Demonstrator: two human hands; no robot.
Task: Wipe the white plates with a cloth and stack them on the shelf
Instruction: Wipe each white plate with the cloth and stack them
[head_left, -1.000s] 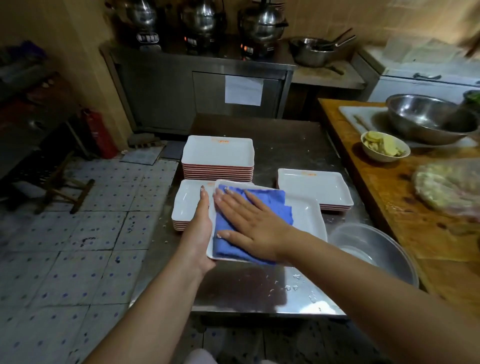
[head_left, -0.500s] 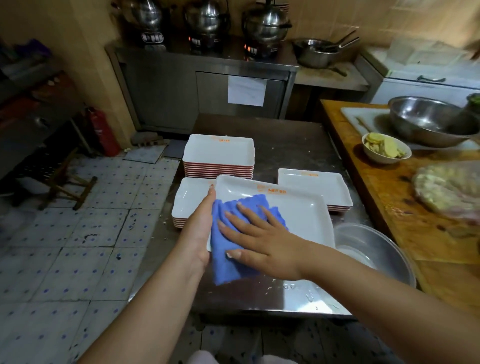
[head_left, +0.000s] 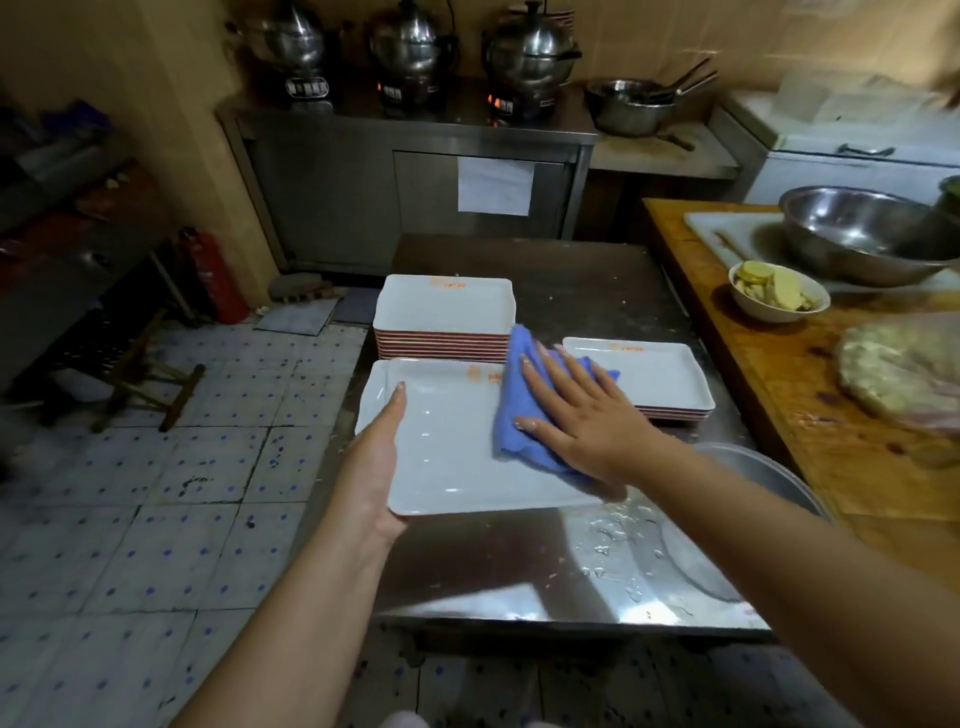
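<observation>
We see the left hand (head_left: 376, 457) holding a white rectangular plate (head_left: 447, 441) by its left edge; the thumb lies straight along the rim, and the other fingers are hidden under the plate, so we take them as grasping it from below. The plate is lifted a little above the steel counter (head_left: 519, 566) and tilted toward us. The right hand (head_left: 582, 421) presses a blue cloth (head_left: 514, 410) flat on the right part of this plate; its fingers (head_left: 545, 379) are straight and spread, released, not clenched.

Behind the held plate stands a tall stack of white plates (head_left: 444, 312) with red edges. On the right, a lower stack of the same plates (head_left: 649, 374) lies on the counter, just beside the cloth. We cannot tell if the cloth touches it. Near the front right corner of the counter there are water drops (head_left: 618, 530), and a metal basin (head_left: 763, 478) shows partly behind the right forearm.

On the wooden counter (head_left: 810, 415) at the right, we see a small white bowl (head_left: 779, 296) with sliced food and a large steel bowl (head_left: 857, 234).
</observation>
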